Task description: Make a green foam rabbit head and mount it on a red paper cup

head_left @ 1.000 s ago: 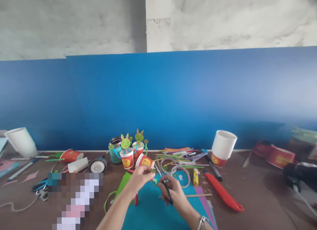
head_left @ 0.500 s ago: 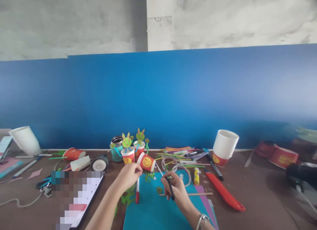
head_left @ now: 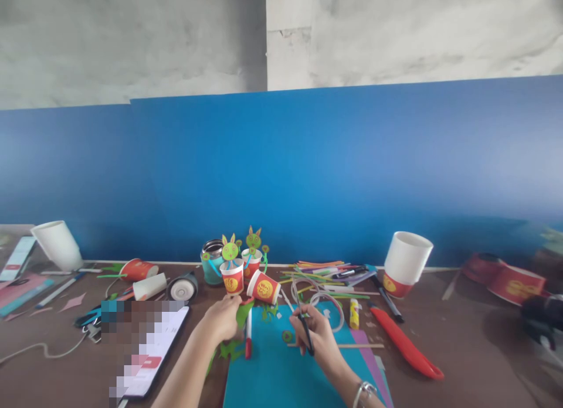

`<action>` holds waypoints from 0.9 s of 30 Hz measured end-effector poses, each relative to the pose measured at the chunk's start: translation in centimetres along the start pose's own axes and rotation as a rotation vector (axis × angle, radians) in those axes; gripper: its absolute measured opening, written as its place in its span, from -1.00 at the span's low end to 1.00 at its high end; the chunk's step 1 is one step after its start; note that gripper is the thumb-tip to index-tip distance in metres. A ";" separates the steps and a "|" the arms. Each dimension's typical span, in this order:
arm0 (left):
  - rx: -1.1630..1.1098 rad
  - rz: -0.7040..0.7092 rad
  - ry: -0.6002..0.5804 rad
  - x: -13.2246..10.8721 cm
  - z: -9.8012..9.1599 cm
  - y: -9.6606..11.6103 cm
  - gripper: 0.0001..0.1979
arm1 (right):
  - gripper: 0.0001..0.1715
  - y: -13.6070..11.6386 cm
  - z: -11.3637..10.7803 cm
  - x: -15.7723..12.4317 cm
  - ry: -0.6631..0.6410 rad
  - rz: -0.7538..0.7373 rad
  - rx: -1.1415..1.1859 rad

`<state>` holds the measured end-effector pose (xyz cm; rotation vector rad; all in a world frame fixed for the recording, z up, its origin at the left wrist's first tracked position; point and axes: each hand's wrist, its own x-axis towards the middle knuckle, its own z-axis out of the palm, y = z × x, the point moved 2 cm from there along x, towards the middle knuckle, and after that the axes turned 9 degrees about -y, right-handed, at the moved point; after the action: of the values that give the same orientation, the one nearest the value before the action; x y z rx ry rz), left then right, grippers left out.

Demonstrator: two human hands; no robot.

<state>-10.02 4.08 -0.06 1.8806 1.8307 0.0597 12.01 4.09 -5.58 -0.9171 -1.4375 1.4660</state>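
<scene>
My left hand (head_left: pixel 224 319) is closed on a piece of green paper (head_left: pixel 243 314) near the left edge of a teal paper sheet (head_left: pixel 281 373). A red marker (head_left: pixel 248 337) lies just below it. My right hand (head_left: pixel 314 335) grips black-handled scissors (head_left: pixel 304 326), blades pointing up and away, over the teal sheet. A small green round cutout (head_left: pixel 287 336) lies on the sheet between my hands. A tipped red paper cup (head_left: pixel 263 288) lies just beyond my left hand. Two upright red cups with green bunny heads (head_left: pixel 240 261) stand behind it.
A phone with a blurred screen (head_left: pixel 147 349) lies at the left. Coloured straws and pens (head_left: pixel 325 273), a glue stick (head_left: pixel 354 314), a red cutter (head_left: pixel 407 349) and a white cup stacked on a red cup (head_left: pixel 403 264) lie to the right. More cups (head_left: pixel 141 273) lie left.
My left hand moved away from the right, down and left, and took hold of green paper. The small green cutout now lies on the teal sheet. The right hand kept the scissors.
</scene>
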 end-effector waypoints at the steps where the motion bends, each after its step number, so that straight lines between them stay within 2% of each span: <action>1: -0.010 0.010 -0.020 0.0 0.0 0.0 -0.43 | -0.53 0.0 0.0 0.0 -0.001 0.001 0.001; 4: -0.044 0.027 -0.080 -0.3 -0.6 -0.2 -0.42 | -0.54 0.1 -0.1 -0.1 -0.002 0.004 0.009; 10: -0.171 0.112 -0.139 -2.6 -3.4 -0.9 -0.50 | -0.55 0.2 -0.1 0.0 -0.002 0.008 0.036; 13: -0.516 0.246 -0.195 -3.6 -4.0 -0.4 -0.50 | -0.55 -0.2 0.1 -0.1 -0.010 0.002 0.047; 15: -0.716 0.301 -0.235 -3.5 -3.5 0.5 -0.56 | -0.55 -0.7 0.4 -0.3 -0.020 0.000 0.065; 18: -0.905 0.391 -0.530 -2.7 -1.3 3.0 -0.60 | -0.57 -1.4 0.7 -0.6 0.003 0.012 0.101; 19: -0.925 0.405 -0.565 -2.3 -0.5 3.8 -0.63 | -0.58 -1.6 0.7 -0.7 0.014 0.012 0.112; 22: -0.975 0.354 -0.529 -1.1 1.4 5.3 -0.68 | -0.59 -2.0 0.9 -0.8 0.014 0.008 0.156; 25: -1.073 0.350 -0.584 -0.8 2.5 5.9 -0.68 | -0.58 -2.0 0.9 -0.7 0.039 0.023 0.167; 27: -1.061 0.371 -0.602 -0.8 2.9 5.8 -0.60 | -0.55 -1.9 0.8 -0.6 0.066 0.025 0.160</action>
<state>-3.63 2.61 -0.07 1.2160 0.7458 0.4425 11.68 3.20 -3.65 -0.8781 -1.2460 1.5311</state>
